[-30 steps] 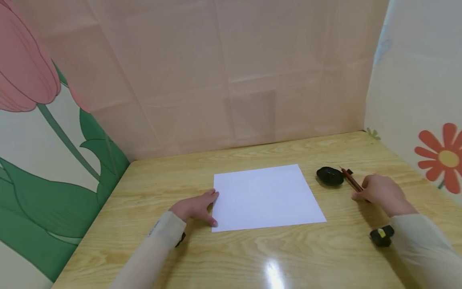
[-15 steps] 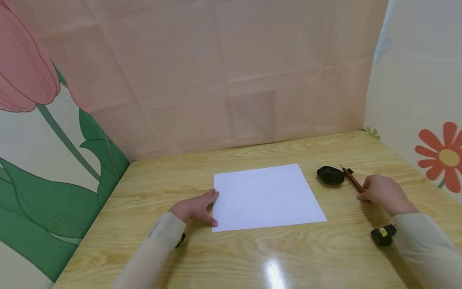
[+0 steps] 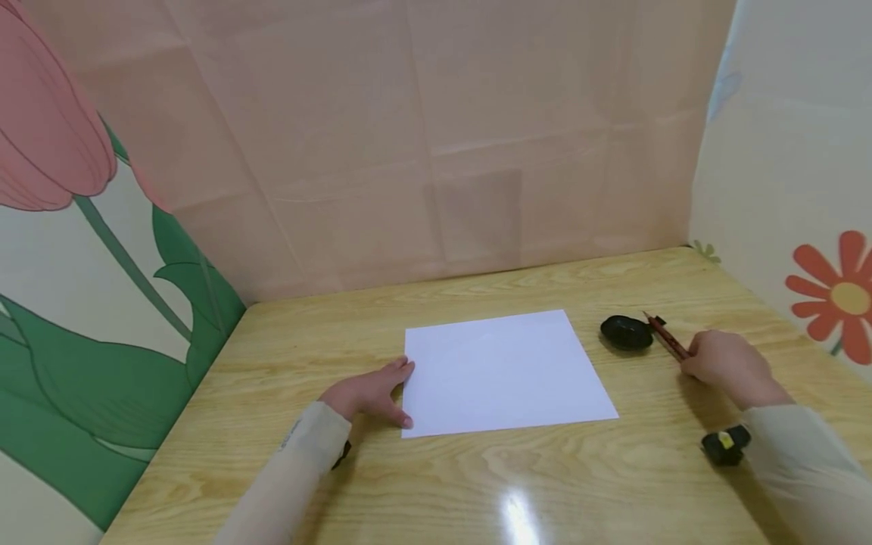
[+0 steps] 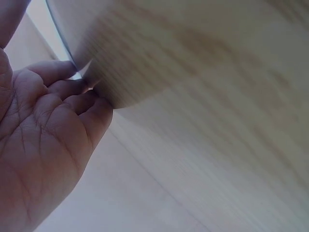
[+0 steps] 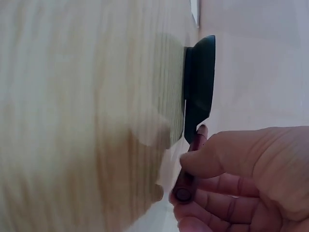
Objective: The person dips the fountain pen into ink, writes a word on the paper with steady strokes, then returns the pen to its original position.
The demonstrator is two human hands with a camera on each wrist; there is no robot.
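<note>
A white sheet of paper (image 3: 507, 375) lies flat on the wooden table. My left hand (image 3: 368, 392) rests at its left edge, fingertips and thumb spread apart on the sheet; the left wrist view shows the palm (image 4: 43, 145) from low at the side. On the right, my right hand (image 3: 729, 367) pinches the rear of a slim reddish-brown writing brush (image 3: 668, 339) between thumb and fingers. Its thin tip points away, beside a glossy black oval dish (image 3: 625, 333). The right wrist view shows the brush (image 5: 184, 193) reaching toward the dish's (image 5: 200, 72) flat tab.
Wood-grain table (image 3: 327, 325) stretches around the sheet and ends at a pink cloth backdrop (image 3: 463, 151). Walls with painted flowers flank it left and right. A black wrist device (image 3: 725, 445) hangs under the right sleeve.
My right hand has slid slightly right along the brush. Left hand, paper and dish have stayed where they were.
</note>
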